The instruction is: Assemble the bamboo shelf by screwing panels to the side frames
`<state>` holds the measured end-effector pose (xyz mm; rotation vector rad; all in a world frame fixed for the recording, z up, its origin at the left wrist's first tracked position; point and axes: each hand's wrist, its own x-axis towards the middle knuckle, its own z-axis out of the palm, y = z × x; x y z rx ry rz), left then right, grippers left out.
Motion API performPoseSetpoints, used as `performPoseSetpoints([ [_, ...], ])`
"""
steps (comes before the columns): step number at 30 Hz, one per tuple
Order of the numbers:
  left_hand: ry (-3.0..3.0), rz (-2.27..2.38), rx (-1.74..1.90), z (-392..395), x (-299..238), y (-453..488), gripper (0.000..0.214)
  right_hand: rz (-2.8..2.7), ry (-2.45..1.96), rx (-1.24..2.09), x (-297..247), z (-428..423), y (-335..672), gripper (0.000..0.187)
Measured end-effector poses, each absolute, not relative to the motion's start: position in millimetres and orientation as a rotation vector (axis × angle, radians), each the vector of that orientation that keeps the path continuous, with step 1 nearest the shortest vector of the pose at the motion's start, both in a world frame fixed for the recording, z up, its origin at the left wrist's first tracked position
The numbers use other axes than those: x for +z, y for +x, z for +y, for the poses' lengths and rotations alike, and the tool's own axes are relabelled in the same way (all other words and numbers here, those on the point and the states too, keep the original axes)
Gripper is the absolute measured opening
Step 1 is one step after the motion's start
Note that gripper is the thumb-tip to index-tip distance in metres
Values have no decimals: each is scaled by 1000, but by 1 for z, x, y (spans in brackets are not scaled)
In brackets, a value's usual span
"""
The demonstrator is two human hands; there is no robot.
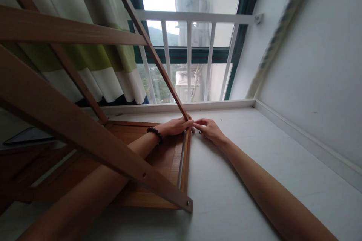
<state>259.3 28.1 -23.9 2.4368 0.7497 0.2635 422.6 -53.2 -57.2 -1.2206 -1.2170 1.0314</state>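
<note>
A wooden folding frame (85, 135) with slanting legs lies on its side on the pale floor (240, 180). My left hand (175, 126), with a dark bead bracelet (155, 134) on the wrist, grips the far corner of the frame where a thin wooden leg (152, 51) meets the flat panel (158, 158). My right hand (207, 128) is just to the right of that corner, fingers pinched together at the joint. What the fingertips pinch is too small to make out.
A window with a white railing (192, 19) stands ahead, a green and white striped curtain (107, 64) to its left. A white wall (319, 67) with a skirting board runs along the right. A dark flat object (28, 135) lies at the left.
</note>
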Motion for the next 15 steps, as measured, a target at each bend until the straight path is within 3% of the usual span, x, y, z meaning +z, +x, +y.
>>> performPoseSetpoints([
  [9, 2447, 768, 178, 27, -22, 262, 59, -1302, -1229, 1123, -58, -49, 423, 43],
  [15, 2266, 665, 296, 32, -25, 266, 52, -1407, -1244, 1131, -57, -51, 425, 44],
])
